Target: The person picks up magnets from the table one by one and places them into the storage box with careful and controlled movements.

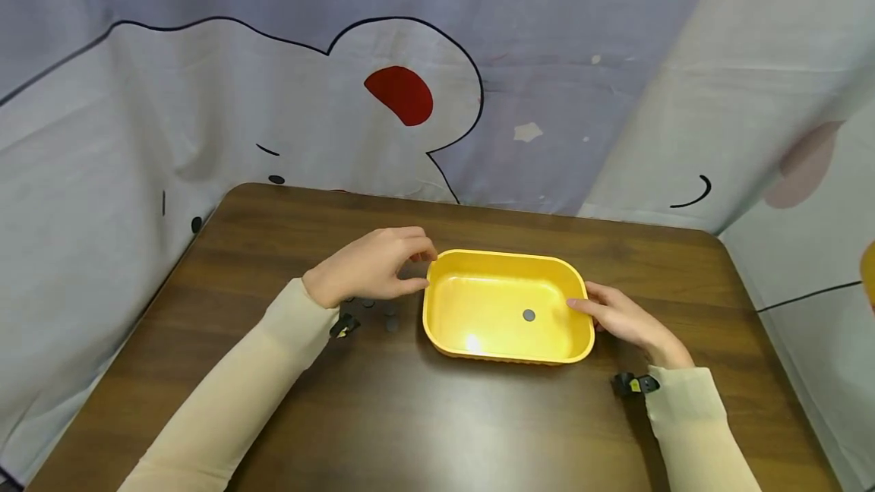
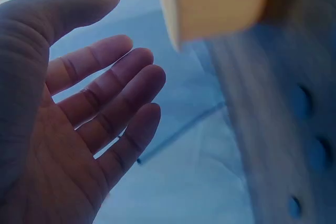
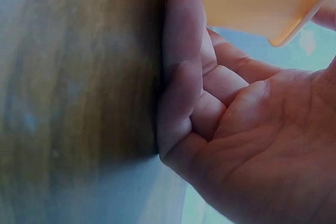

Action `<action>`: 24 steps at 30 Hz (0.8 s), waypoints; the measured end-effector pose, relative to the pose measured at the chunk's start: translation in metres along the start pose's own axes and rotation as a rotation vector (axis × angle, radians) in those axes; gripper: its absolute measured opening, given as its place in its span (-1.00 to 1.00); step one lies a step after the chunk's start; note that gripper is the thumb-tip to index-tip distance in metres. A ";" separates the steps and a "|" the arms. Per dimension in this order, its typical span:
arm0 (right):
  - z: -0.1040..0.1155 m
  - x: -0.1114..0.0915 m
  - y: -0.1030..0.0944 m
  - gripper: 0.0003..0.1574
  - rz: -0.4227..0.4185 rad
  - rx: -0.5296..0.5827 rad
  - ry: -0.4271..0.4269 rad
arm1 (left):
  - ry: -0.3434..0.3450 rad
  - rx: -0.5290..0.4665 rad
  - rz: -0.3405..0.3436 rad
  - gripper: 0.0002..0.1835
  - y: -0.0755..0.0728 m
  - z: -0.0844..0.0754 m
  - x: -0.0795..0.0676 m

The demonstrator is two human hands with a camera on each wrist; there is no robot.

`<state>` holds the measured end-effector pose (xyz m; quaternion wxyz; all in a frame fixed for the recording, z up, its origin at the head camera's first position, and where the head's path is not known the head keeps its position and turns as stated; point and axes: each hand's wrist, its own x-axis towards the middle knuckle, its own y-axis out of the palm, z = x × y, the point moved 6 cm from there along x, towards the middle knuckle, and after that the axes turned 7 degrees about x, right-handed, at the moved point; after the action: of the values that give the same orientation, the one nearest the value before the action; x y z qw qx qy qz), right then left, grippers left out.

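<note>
A yellow rectangular plastic tub (image 1: pixel 478 302) with rounded corners sits on the brown table. Inside it lies one small grey disc (image 1: pixel 529 315). At the tub's right end, my right hand (image 1: pixel 625 319) grips the wall, thumb over the rim and the other fingers outside. The right wrist view shows those fingers (image 3: pixel 181 93) curled low against the tabletop, beside the tub's outer wall. My left hand (image 1: pixel 379 264) hovers by the left rim, fingers loosely bent; its palm (image 2: pixel 63 166) holds nothing in the left wrist view, with the tub's corner (image 2: pixel 220 9) just beyond the fingertips.
Several small dark discs lie on the table beneath and beside the left hand, one grey disc (image 1: pixel 391 323) among them, others partly hidden by it. A printed curtain (image 1: pixel 547 82) hangs behind the wooden table (image 1: pixel 437 431). Both wrists wear black straps.
</note>
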<state>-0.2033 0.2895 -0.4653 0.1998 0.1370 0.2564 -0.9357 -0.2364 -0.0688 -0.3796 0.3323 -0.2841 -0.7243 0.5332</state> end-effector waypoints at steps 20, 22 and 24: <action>-0.004 0.000 0.000 -0.32 0.002 -0.003 0.010 | -0.048 -0.019 0.122 -0.74 0.054 0.001 -0.073; -0.003 0.000 0.000 -0.31 0.003 -0.002 0.009 | -0.050 0.006 0.127 -0.76 0.057 -0.001 -0.075; -0.003 0.000 0.001 -0.30 0.005 0.001 0.008 | -0.049 0.038 0.124 -0.77 0.059 -0.002 -0.076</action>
<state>-0.2026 0.2905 -0.4682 0.2011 0.1416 0.2564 -0.9348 -0.1845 -0.1097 -0.4498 0.2863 -0.3090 -0.7030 0.5729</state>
